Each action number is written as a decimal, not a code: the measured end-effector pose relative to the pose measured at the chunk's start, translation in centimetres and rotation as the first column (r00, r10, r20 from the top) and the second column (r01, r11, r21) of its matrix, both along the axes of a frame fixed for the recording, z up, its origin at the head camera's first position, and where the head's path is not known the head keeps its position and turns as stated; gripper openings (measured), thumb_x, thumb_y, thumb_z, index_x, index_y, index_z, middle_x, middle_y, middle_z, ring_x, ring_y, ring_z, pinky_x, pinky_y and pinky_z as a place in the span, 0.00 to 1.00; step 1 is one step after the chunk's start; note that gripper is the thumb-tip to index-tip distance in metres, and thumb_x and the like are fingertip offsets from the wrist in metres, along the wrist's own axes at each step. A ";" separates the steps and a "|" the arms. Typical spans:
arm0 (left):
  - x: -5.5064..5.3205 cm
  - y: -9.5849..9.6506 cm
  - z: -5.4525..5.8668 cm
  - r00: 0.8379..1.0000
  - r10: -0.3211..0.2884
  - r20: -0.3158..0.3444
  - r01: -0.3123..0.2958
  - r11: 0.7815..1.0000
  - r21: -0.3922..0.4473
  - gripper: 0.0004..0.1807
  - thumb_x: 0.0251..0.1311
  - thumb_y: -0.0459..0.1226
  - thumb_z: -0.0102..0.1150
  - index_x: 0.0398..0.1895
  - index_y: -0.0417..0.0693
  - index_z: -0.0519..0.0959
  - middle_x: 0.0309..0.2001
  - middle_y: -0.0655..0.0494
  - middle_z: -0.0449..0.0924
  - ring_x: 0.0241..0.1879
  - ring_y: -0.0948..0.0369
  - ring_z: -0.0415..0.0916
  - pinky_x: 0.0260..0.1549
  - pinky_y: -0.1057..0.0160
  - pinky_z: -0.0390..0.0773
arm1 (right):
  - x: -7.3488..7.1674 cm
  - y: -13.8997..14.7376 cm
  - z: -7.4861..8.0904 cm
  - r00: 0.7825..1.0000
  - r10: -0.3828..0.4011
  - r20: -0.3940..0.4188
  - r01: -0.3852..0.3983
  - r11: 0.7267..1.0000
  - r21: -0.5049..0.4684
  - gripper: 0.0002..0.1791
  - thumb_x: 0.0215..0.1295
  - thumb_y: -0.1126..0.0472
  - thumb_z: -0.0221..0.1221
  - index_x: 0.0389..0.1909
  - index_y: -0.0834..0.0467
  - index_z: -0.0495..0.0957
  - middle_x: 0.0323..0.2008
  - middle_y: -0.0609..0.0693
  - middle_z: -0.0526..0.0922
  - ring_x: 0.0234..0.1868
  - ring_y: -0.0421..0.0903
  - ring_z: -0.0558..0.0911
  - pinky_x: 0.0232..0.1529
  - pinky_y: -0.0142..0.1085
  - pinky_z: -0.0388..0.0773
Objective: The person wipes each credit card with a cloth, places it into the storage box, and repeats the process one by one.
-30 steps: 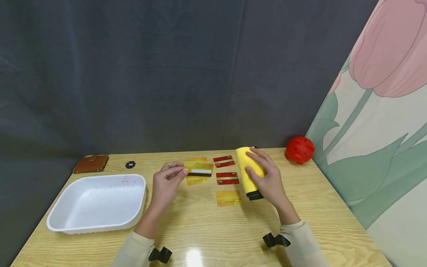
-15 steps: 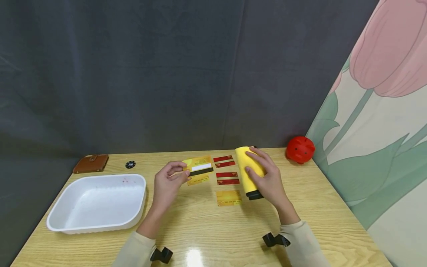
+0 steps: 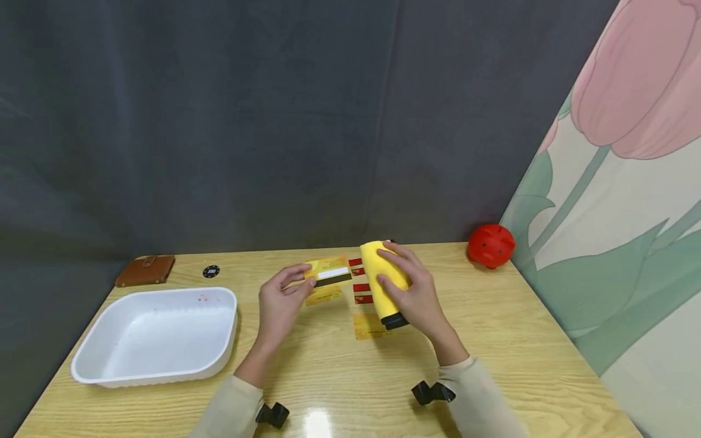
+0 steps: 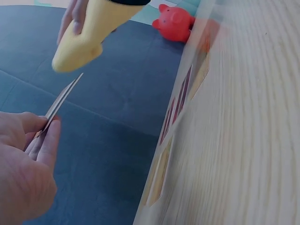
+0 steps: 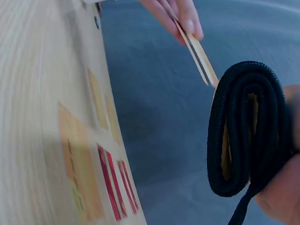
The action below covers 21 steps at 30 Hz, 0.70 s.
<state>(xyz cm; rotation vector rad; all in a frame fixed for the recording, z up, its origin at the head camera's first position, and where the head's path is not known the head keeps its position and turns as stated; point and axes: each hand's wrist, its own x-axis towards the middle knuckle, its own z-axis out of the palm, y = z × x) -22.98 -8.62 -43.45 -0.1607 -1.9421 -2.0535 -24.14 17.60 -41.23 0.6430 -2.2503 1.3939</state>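
Note:
Between thumb and fingers, my left hand (image 3: pixel 282 298) pinches a gold bank card (image 3: pixel 331 272) by its left end, its black stripe and white strip facing me. Edge-on in the left wrist view, the card (image 4: pixel 63 97) shows two thin layers, raised off the table. My right hand (image 3: pixel 411 289) grips a folded yellow cloth (image 3: pixel 375 274) with black trim, just right of the card. The black-bound folds of the cloth (image 5: pixel 251 126) face the right wrist camera. Under the hands lie another gold card (image 3: pixel 324 296), two red striped cards (image 3: pixel 362 293) partly behind the cloth, and a front gold card (image 3: pixel 366 327).
A white plastic basin (image 3: pixel 156 334) stands at the left of the wooden table (image 3: pixel 339 389). Behind it lie a brown leather wallet (image 3: pixel 145 271) and a black poker chip (image 3: pixel 211 271). At the back right sits a red piggy bank (image 3: pixel 490 246), near the flowered wall.
My left hand has tilted the gold card so its striped face shows more fully. My right hand has carried the yellow cloth left, over the red cards and close to the held card.

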 end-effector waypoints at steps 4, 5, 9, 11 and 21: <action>-0.2 0.7 -0.1 1.000 0.009 0.008 -0.009 1.000 -0.005 0.15 0.61 0.27 0.70 0.51 0.39 0.85 0.47 0.37 0.86 0.40 0.54 0.91 0.40 0.64 0.89 | 0.0 -1.6 -0.4 0.999 0.042 -0.015 -0.042 0.999 0.026 0.25 0.66 0.68 0.68 0.64 0.54 0.81 0.71 0.50 0.75 0.73 0.53 0.73 0.59 0.22 0.76; -0.2 0.8 -0.1 1.000 0.009 0.009 -0.009 1.000 -0.007 0.15 0.61 0.27 0.70 0.51 0.39 0.85 0.46 0.37 0.86 0.40 0.54 0.91 0.40 0.64 0.89 | 0.1 -2.0 -0.5 0.999 0.048 -0.015 -0.047 0.998 0.037 0.25 0.66 0.68 0.68 0.64 0.53 0.81 0.71 0.50 0.75 0.74 0.52 0.72 0.61 0.23 0.76; -0.1 1.4 -0.2 1.000 0.002 0.006 -0.002 1.000 -0.023 0.14 0.61 0.28 0.70 0.51 0.40 0.85 0.47 0.39 0.86 0.41 0.53 0.91 0.40 0.64 0.89 | 0.4 -3.2 -1.0 0.998 0.055 -0.010 -0.054 0.996 0.073 0.25 0.65 0.69 0.68 0.63 0.53 0.82 0.71 0.49 0.75 0.74 0.52 0.72 0.66 0.32 0.77; -0.1 1.6 -0.2 1.000 -0.008 0.002 0.008 1.000 -0.026 0.14 0.61 0.28 0.70 0.51 0.39 0.85 0.48 0.39 0.86 0.42 0.50 0.91 0.41 0.61 0.90 | 0.6 -3.7 -1.2 0.998 0.066 -0.014 -0.064 0.994 0.085 0.25 0.65 0.69 0.68 0.63 0.54 0.82 0.70 0.50 0.76 0.73 0.52 0.74 0.66 0.39 0.79; 0.2 1.8 -0.3 1.000 -0.022 0.012 0.023 0.999 -0.041 0.13 0.63 0.28 0.69 0.50 0.40 0.84 0.49 0.39 0.85 0.45 0.43 0.89 0.43 0.54 0.89 | 1.4 -5.1 -1.3 0.994 0.105 -0.030 -0.100 0.986 0.132 0.24 0.65 0.69 0.68 0.62 0.56 0.82 0.71 0.51 0.75 0.71 0.54 0.75 0.59 0.44 0.84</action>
